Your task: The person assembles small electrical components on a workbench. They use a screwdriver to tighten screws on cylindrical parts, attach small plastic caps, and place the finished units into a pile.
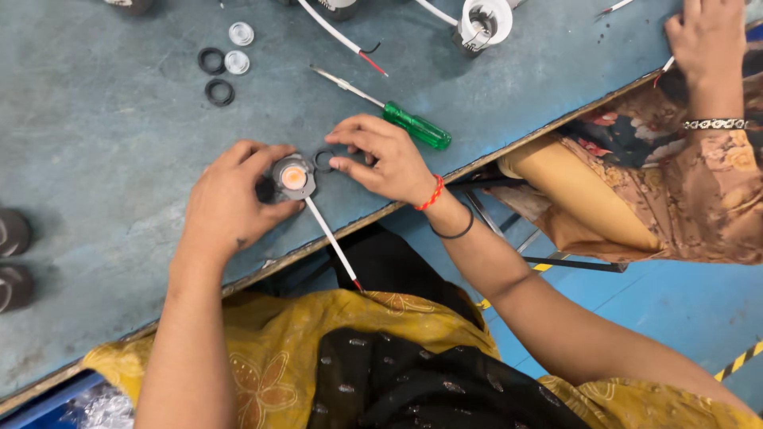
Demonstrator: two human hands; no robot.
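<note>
**Small ring just right of the held lamp part**

On the grey-blue tabletop (95, 159), the left hand (226, 199) clamps a round metal lamp part (293, 177) with an orange centre; its white wire (330, 238) runs toward the body. The right hand (381, 155) pinches a black ring (323, 161) just beside that part, on its right. A green screwdriver (413, 125) lies behind the right hand.

The bare blue-grey tabletop (103, 159) left of the left hand (226, 202) lies open up to two dark caps (12, 258) at the left edge; beyond the hands, two black rubber rings (214, 76) and two clear lenses (238, 48) crowd the far side. Close behind the right hand (381, 159) a green-handled screwdriver (389, 111) lies aslant; a co-worker's hand (707, 40) fills the far right corner.
</note>
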